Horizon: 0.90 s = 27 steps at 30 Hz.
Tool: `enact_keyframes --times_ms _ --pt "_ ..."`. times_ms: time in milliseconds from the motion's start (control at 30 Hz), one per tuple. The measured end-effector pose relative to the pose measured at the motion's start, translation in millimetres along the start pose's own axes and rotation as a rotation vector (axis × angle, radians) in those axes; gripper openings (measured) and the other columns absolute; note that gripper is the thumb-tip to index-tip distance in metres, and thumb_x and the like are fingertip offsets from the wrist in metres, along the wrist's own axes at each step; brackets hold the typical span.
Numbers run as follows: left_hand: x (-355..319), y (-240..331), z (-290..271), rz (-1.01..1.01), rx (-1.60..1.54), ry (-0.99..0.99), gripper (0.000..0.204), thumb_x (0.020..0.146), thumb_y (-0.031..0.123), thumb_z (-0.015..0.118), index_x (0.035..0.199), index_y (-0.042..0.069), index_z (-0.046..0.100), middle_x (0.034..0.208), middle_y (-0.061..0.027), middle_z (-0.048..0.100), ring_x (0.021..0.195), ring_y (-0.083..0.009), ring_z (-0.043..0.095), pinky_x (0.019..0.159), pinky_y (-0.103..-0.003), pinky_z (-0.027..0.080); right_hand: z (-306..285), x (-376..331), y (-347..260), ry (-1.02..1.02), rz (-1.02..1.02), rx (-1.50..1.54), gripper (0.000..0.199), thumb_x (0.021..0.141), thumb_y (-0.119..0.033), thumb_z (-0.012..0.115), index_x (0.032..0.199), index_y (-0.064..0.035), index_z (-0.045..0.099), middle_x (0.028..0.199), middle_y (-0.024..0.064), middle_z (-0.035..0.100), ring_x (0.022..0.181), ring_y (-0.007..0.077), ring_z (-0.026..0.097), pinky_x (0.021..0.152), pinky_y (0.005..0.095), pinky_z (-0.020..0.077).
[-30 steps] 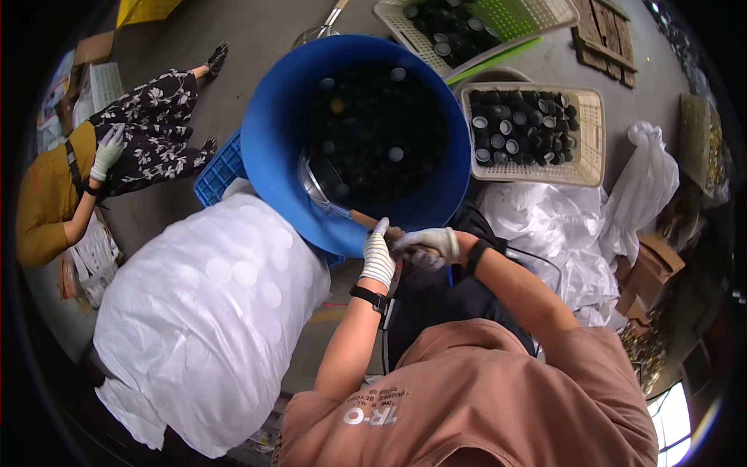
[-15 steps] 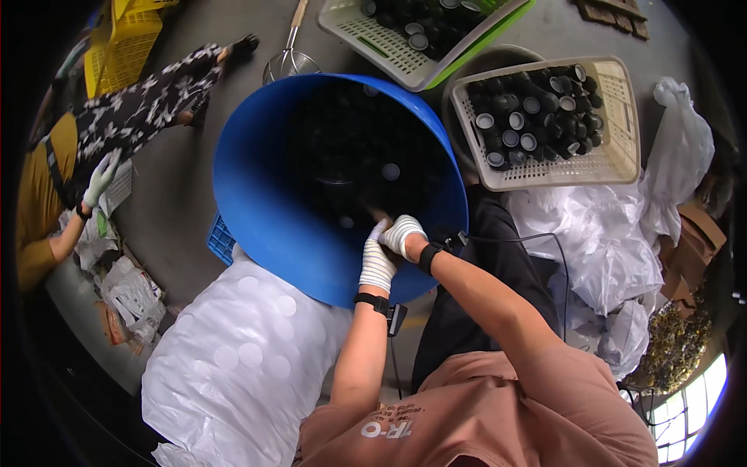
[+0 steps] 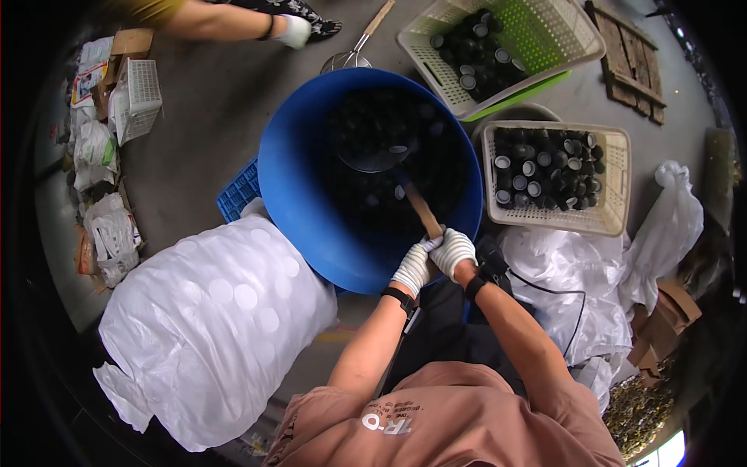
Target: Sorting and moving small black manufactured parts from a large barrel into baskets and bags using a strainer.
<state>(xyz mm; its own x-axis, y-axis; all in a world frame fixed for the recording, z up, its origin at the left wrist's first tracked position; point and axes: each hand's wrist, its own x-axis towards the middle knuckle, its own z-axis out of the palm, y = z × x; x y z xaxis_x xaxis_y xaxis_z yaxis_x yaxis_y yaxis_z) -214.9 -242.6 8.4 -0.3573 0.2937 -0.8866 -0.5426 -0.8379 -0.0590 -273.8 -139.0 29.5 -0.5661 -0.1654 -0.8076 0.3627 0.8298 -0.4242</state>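
Note:
Both my hands wear white striped gloves and grip the wooden handle of a long-handled strainer [image 3: 421, 210] over the near right rim of a blue tub [image 3: 299, 226]. My left hand [image 3: 414, 268] is closed at the handle's lower end. Close beside it, my right hand [image 3: 454, 251] is also wrapped round the handle. The strainer's round head lies inside the tub, dim against a dark mass of small black pieces [image 3: 373, 117], some with pale round ends. How full the head is, I cannot make out.
Beyond the tub lies another wooden-handled strainer [image 3: 359, 48]. White crates [image 3: 618, 183] [image 3: 576, 35] with black pieces stand at the right. A bulging white sack [image 3: 210, 327] sits at near left, white plastic bags [image 3: 576, 261] at right. Another person's gloved hand [image 3: 294, 32] shows at the top.
The view has shifted, so the tub and crates sit farther right. The strainer's handle and rim now show more clearly in the tub. The other person has moved toward the top edge.

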Motion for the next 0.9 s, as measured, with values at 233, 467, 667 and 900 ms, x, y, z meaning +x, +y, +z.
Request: enact_keyframes --times_ms 233,467,667,900 --pt "-38.0 -13.0 10.2 -0.175 -0.054 -0.200 0.027 0.093 0.014 0.056 0.118 0.004 0.057 0.115 -0.0175 0.061 0.116 -0.0308 0.055 0.103 -0.044 0.043 -37.9 -90.8 44.3 0.106 -0.075 -0.216 0.032 0.073 -0.025 0.069 0.094 -0.0011 0.063 0.086 0.0245 0.066 0.088 0.0411 0.065 0.073 0.0461 0.0518" --pt "-61.4 -16.5 16.7 -0.059 -0.022 -0.046 0.018 0.092 0.009 0.057 0.106 -0.001 0.054 0.108 -0.0177 0.063 0.103 -0.0343 0.062 0.096 -0.052 0.049 -35.8 -201.1 61.6 0.086 -0.135 -0.083 0.032 0.070 -0.019 0.069 0.093 0.0016 0.061 0.081 0.0253 0.065 0.083 0.0417 0.064 0.069 0.0443 0.0513" --pt "-81.5 -34.2 11.5 -0.087 0.074 -0.064 0.023 0.092 0.008 0.060 0.111 -0.002 0.054 0.107 -0.0170 0.062 0.106 -0.0338 0.060 0.095 -0.051 0.050 -39.5 -246.5 56.1 0.115 -0.105 0.053 0.030 0.069 -0.018 0.069 0.090 0.0023 0.061 0.078 0.0269 0.062 0.080 0.0430 0.063 0.068 0.0436 0.0504" --pt "-116.1 -60.4 71.0 -0.014 0.197 -0.089 0.030 0.092 0.010 0.062 0.119 0.004 0.051 0.111 -0.0136 0.062 0.108 -0.0318 0.060 0.092 -0.050 0.052 -96.6 -281.4 72.1 0.094 -0.135 0.129 0.033 0.067 -0.020 0.067 0.089 0.0035 0.060 0.077 0.0272 0.061 0.079 0.0435 0.063 0.068 0.0422 0.0499"
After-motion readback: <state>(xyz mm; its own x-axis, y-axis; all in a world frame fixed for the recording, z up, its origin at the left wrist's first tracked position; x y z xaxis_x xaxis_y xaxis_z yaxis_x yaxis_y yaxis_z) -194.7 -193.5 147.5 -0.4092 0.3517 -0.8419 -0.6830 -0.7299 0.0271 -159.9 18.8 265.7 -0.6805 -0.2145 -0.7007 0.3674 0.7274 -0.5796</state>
